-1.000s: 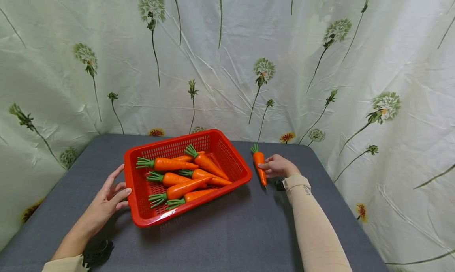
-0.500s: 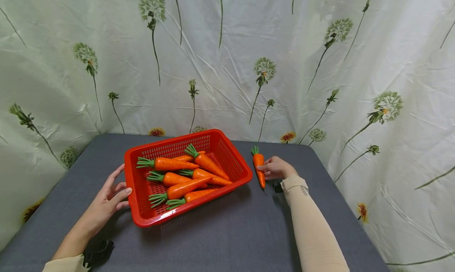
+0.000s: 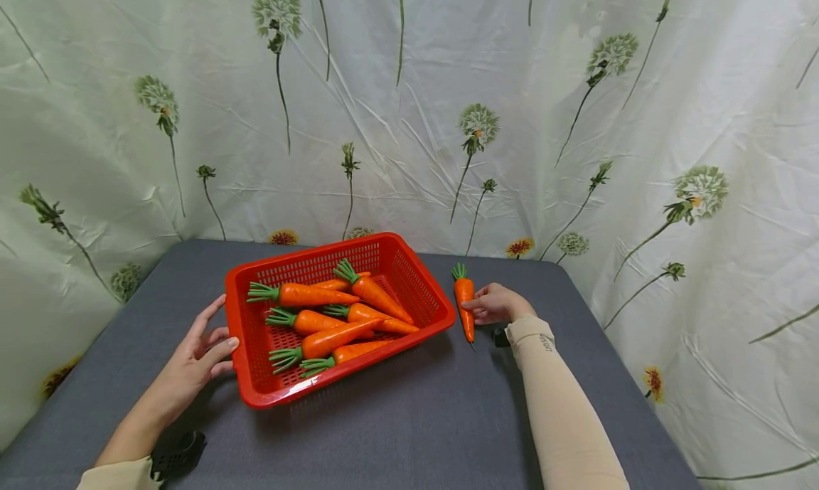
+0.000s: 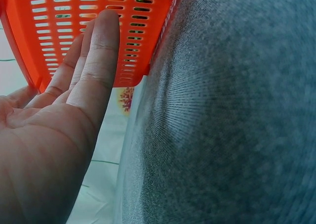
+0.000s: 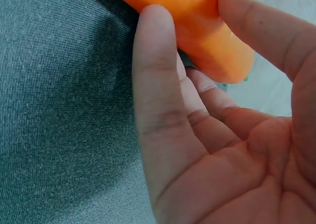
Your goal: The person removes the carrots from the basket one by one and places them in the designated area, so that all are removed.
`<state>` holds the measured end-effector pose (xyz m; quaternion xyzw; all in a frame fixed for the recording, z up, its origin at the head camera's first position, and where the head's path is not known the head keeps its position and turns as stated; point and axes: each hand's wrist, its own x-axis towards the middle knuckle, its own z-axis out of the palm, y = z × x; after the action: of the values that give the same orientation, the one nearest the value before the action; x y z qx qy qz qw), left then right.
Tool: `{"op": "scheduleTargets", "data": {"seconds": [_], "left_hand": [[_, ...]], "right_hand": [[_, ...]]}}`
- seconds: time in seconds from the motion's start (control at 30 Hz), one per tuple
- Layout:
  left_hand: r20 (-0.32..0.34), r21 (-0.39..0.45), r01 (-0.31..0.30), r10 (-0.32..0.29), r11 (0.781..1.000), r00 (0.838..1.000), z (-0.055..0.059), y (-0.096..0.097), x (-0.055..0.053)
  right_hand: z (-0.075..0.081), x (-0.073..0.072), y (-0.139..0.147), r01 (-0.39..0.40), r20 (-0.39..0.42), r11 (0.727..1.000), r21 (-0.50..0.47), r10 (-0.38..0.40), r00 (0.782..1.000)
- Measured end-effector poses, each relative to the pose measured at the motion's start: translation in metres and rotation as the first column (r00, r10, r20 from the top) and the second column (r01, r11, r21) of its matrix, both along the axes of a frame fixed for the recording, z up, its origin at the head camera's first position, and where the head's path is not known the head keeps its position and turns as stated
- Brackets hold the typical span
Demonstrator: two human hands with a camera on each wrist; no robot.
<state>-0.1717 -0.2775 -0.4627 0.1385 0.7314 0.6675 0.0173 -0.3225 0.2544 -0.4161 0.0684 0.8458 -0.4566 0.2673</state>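
Note:
An orange carrot (image 3: 464, 298) with a green top lies on the grey cloth to the right of the red basket (image 3: 345, 389). My right hand (image 3: 500, 304) pinches it from the right side; in the right wrist view the thumb and fingertips meet the carrot's orange body (image 5: 212, 41). At the basket's left end, my left hand (image 3: 195, 348) touches the rim with its thumb. The left wrist view has its fingers (image 4: 94, 70) fairly straight along the slotted outer wall (image 4: 64, 16). Several more carrots (image 3: 320, 294) lie inside the basket, tops mostly pointing left.
The grey cloth-covered table (image 3: 397, 433) runs up to a pale curtain (image 3: 409, 106) printed with dandelions. More curtain hangs along the right side. Dark wrist cameras sit under both forearms.
My right hand has shifted slightly left, and the carrot in it has swung more upright in the head view, its tip toward the left. My left hand and the basket stay put.

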Motion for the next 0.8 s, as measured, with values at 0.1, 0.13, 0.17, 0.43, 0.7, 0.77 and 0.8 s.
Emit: {"op": "scheduleTargets", "data": {"seconds": [0.1,0.13,0.17,0.43,0.7,0.77,0.8], "left_hand": [[0.000,-0.002,-0.001,0.001,1.000,1.000,-0.0004,0.0001,0.0000],[0.000,-0.002,-0.001,0.001,1.000,1.000,-0.0005,0.0001,0.0000],[0.001,-0.003,-0.003,0.003,1.000,1.000,-0.0007,0.0002,0.0000],[0.005,-0.011,-0.010,0.010,1.000,1.000,0.0009,0.0015,0.0004],[0.002,0.011,-0.003,0.003,1.000,1.000,0.0020,0.0019,0.0014],[0.000,0.011,-0.002,0.002,1.000,1.000,0.0017,0.0022,0.0010],[0.001,0.010,-0.003,0.003,1.000,1.000,0.0017,0.0023,0.0008]], "right_hand": [[-0.0003,0.0004,0.0001,-0.011,0.006,1.000,-0.003,0.011,1.000],[-0.0003,0.0004,0.0000,-0.014,0.010,1.000,-0.003,0.014,1.000],[-0.0003,0.0003,0.0002,-0.016,0.016,1.000,-0.004,0.016,1.000],[0.0038,-0.0011,0.0019,0.006,0.039,1.000,-0.002,-0.006,0.999],[0.0079,-0.0018,0.0042,-0.020,0.035,1.000,-0.017,0.021,0.999],[0.0088,-0.0022,0.0054,-0.022,0.028,1.000,-0.020,0.022,0.999],[0.0095,-0.0023,0.0058,-0.021,0.026,1.000,-0.017,0.021,0.999]]}}
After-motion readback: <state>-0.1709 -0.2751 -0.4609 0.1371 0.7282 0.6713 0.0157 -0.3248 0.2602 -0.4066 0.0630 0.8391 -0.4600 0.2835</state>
